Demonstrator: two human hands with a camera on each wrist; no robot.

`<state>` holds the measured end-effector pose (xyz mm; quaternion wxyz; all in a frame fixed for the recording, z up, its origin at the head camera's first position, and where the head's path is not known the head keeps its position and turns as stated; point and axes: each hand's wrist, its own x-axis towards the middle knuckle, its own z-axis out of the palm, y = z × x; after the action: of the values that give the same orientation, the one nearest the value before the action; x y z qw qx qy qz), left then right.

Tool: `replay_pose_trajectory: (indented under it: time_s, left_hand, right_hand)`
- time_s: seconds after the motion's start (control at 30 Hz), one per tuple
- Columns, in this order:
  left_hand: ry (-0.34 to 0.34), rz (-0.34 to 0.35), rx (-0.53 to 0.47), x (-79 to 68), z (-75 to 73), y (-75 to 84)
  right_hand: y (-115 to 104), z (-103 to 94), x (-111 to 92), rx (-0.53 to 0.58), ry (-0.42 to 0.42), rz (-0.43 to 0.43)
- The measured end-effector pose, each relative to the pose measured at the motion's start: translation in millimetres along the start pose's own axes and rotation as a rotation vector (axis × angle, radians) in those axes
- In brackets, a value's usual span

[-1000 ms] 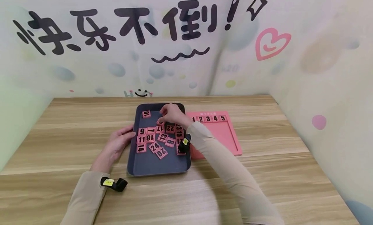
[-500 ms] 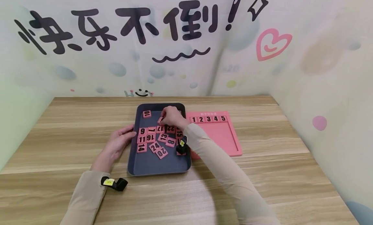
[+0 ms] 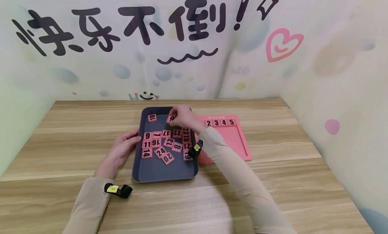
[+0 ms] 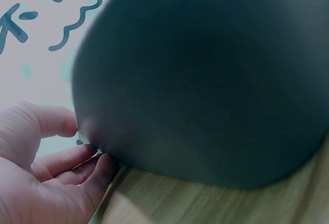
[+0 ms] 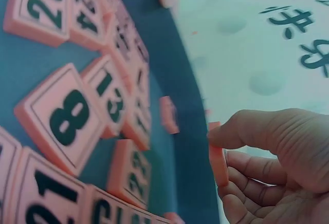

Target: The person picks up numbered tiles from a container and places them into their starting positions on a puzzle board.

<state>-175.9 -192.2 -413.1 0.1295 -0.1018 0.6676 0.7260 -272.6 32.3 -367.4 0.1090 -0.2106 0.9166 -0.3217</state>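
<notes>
My right hand [image 3: 183, 116] pinches a pink number tile [image 5: 218, 154] between thumb and fingers, above the far part of the dark tray [image 3: 163, 171]. In the head view its digit is partly covered by my fingers. At the tray's left side, my left hand [image 3: 122, 149] grips the edge, thumb at the rim and fingers lower down. The left wrist view shows this hand [image 4: 46, 167] against the tray's outer wall. Several tiles lie in the tray, among them an 8 tile [image 3: 177, 146], a 24 tile [image 3: 160, 152] and a 10 tile [image 3: 152, 117].
Right of the tray lies a pink puzzle board [image 3: 225, 139], with tiles 2, 3, 4 and 5 showing along its top row. My right forearm crosses its left part. The wooden table [image 3: 282, 159] meets a printed wall [image 3: 194, 79] behind.
My right hand has picked a tile up off the tray and carried it slightly away from me and to the right. The left hand has stayed at the tray's edge.
</notes>
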Motion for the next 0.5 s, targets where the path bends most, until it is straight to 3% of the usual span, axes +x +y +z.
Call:
replay_pose_trajectory:
  time_s: [0.23,0.5]
  left_hand:
    - [0.005,-0.012,0.000,0.4,0.6,0.9]
    - [0.009,-0.020,0.001,-0.2,1.6,0.9]
  right_hand:
    - [10.7,-26.9,-25.9,0.029,0.034,-0.026]
    - [41.5,-47.5,-53.5,0.058,0.067,0.022]
